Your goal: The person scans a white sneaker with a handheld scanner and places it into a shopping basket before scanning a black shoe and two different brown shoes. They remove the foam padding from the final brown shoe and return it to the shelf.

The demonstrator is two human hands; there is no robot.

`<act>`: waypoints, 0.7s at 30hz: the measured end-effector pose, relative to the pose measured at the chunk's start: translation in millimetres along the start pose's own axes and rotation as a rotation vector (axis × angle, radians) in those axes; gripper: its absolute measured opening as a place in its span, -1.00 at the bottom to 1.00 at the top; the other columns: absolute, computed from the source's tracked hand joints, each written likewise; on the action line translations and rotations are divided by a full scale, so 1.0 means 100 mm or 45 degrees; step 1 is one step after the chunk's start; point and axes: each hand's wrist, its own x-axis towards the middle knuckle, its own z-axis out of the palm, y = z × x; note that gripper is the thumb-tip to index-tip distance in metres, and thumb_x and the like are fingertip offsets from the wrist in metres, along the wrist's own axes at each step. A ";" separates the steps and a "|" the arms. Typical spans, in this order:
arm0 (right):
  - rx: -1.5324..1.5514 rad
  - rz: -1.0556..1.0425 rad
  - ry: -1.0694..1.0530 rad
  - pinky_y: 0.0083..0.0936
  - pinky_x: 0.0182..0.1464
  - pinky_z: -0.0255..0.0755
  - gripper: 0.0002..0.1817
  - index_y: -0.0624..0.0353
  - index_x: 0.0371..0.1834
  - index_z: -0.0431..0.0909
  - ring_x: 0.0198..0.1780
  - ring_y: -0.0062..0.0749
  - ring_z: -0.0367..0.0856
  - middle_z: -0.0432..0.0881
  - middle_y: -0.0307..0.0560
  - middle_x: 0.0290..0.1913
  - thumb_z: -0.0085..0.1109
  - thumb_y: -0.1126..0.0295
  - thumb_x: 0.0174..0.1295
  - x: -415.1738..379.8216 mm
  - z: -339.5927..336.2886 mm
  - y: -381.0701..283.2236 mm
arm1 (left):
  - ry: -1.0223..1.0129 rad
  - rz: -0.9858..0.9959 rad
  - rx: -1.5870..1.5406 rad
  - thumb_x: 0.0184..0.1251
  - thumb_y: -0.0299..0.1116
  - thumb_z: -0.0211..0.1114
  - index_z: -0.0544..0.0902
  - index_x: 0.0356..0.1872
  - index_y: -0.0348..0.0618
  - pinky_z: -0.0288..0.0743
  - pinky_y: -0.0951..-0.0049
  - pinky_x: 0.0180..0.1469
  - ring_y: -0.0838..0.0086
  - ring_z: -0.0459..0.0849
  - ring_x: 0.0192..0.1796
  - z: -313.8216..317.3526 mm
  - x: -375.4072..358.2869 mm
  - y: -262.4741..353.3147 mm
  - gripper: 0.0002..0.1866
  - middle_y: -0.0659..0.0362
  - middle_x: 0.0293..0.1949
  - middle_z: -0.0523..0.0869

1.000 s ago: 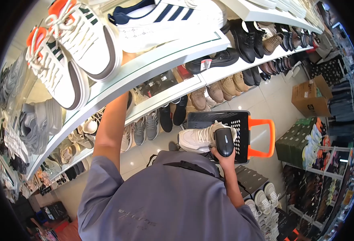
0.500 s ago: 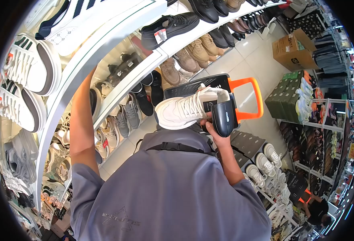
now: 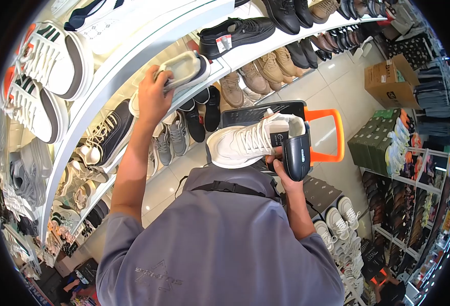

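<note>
My left hand (image 3: 155, 96) is closed on the collar of a pale grey-white sneaker (image 3: 197, 74), at the glass-edged shelf on the left. Beside that hand, a dark sneaker with cream laces (image 3: 107, 133) stands on the shelf. In my right hand (image 3: 287, 176) is a rounded black handheld scanner (image 3: 297, 157), its grip wrapped by my fingers. Right against the scanner, a white lace-up sneaker (image 3: 240, 144) lies over the black basket (image 3: 296, 108) with its toe to the left; my fingertips are at its heel.
The basket's orange handle (image 3: 341, 133) sticks out to the right. A curved white shelf (image 3: 133, 38) carries shoes along the left and top. Green shoe boxes (image 3: 370, 137) and a cardboard carton (image 3: 388, 79) stand on the right. Another person (image 3: 392, 291) is at lower right.
My left hand has come out from under the shelf's edge, up and right, with a pale sneaker now in it. My right hand keeps the scanner beside the white sneaker.
</note>
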 end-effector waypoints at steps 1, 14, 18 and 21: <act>0.005 -0.004 -0.014 -0.49 -0.19 0.52 -0.63 0.37 0.03 0.48 -0.26 -0.43 0.63 0.61 -0.07 -0.23 0.17 0.67 0.10 0.00 0.01 0.00 | -0.012 0.015 0.023 -0.12 -0.50 0.45 0.57 -0.14 -0.01 0.38 0.11 0.06 0.02 0.54 0.05 0.06 0.00 -0.03 -0.57 -0.01 0.06 0.51; -0.050 -0.046 -0.214 -0.44 -0.12 0.48 -0.61 0.32 0.12 0.39 -0.18 -0.36 0.57 0.58 0.03 -0.21 0.11 0.66 0.20 0.01 0.21 -0.04 | -0.179 -0.153 -0.010 -0.11 -0.47 0.48 0.53 0.02 0.07 0.42 0.15 0.09 0.02 0.54 0.08 0.17 0.12 -0.09 -0.44 -0.02 0.13 0.46; -0.088 -0.170 -0.273 -0.38 -0.13 0.53 -0.60 0.35 0.09 0.39 -0.17 -0.32 0.58 0.51 0.02 -0.08 0.12 0.71 0.15 0.08 0.30 -0.18 | -0.178 -0.096 -0.005 -0.10 -0.47 0.48 0.51 0.10 0.11 0.40 0.14 0.14 0.01 0.52 0.12 0.12 0.08 -0.10 -0.38 -0.04 0.16 0.44; -0.069 -0.270 -0.343 -0.36 -0.17 0.55 -0.61 0.33 0.05 0.42 -0.19 -0.31 0.60 0.47 0.01 -0.03 0.14 0.70 0.12 0.15 0.37 -0.24 | -0.110 0.036 0.046 -0.06 -0.47 0.47 0.47 0.19 0.07 0.33 0.12 0.22 0.01 0.42 0.23 0.14 0.03 -0.13 -0.32 -0.07 0.20 0.41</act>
